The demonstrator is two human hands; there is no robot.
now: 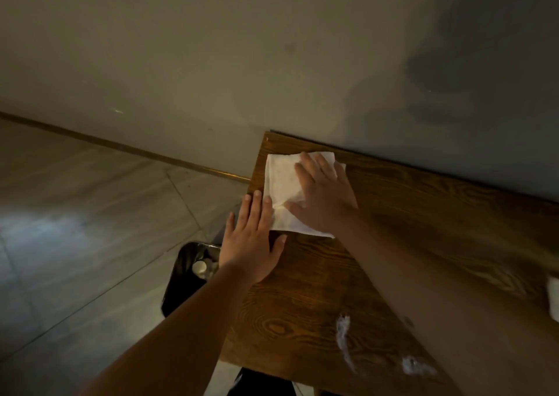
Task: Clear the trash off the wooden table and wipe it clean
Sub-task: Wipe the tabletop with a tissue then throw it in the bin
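Observation:
The dark wooden table (378, 214) stands against the wall. A white wipe (282, 183) lies spread flat near the table's far left corner. My right hand (322, 197) presses down on the wipe's right half, fingers spread. My left hand (252, 238) lies flat and open on the table's left edge, its fingertips touching the wipe's lower left side. White smears (343, 335) and a second white smear (416, 365) mark the wood near the front edge.
A bin with a black liner (184, 271) stands on the floor left of the table, with a cup and other trash inside. A white object (554, 298) shows at the right frame edge. The grey wall runs right behind the table.

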